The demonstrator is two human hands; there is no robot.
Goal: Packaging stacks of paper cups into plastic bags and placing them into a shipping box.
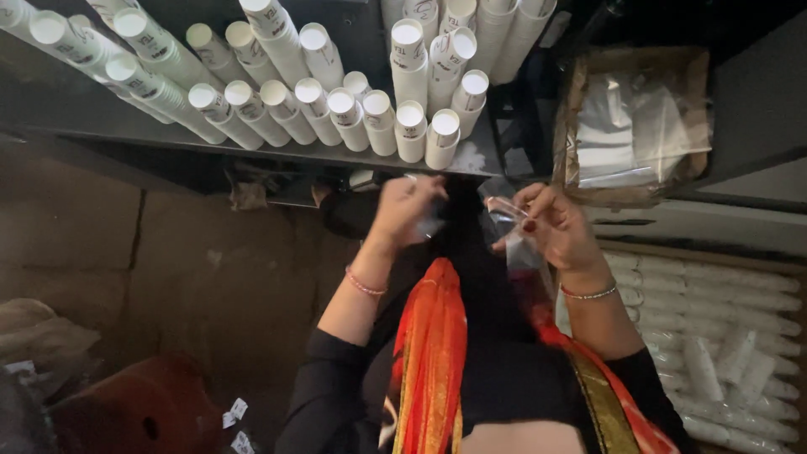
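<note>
Below the shelf [252, 145], left to right, I log:

1. Red stool [139, 408], lower left on the floor, paper scraps [235, 420] beside it. Well apart from the work; no risk.

2. Cups [336, 109], white paper, stacked lying on their sides on the shelf, bottoms toward me. Rows hang just above both hands. I judge a raised knuckle could nudge a stack and roll it off the edge.

3. Left hand [405, 210], fingers curled and pinched, apparently on one edge of the clear film; motion blur keeps me from being sure of the grip.

4. Bag [513, 227], thin clear plastic, held in the air between the hands below the shelf edge. Slick and limp; I expect it to slip or tear if the two hands pull unevenly.

5. Right hand [555, 225], fingertips pinching the bag's mouth.

6. Box [635, 126], cardboard, upper right, holding more clear bags. Stable.

7. Sleeves [714, 336] of cups wrapped in plastic, lower right. An elbow could shift them.
</note>
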